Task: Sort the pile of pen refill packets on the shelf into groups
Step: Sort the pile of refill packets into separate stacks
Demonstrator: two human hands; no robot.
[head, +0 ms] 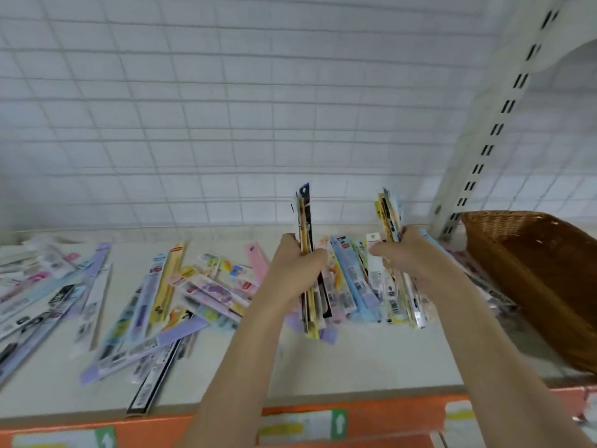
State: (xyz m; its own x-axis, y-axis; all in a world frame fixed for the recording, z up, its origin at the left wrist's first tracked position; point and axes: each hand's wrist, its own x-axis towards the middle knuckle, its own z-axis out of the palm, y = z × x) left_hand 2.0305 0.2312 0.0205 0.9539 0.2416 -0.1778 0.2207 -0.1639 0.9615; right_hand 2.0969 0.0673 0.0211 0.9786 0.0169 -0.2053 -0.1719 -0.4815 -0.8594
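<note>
White wire-grid backing behind pale shelf point(371, 360). Loose colourful pen refill packets point(168, 295) lie scattered across it, left to centre. My left hand point(297, 270) grips one upright bundle point(306, 221), my right hand point(410, 257) grips another bundle point(389, 215). Brown wicker basket point(533, 273) at right.

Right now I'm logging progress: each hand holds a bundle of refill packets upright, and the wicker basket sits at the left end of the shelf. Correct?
Not quite. The head view shows the wicker basket at the right end of the shelf. The left hand and right hand do each hold a bundle of refill packets upright.
</note>
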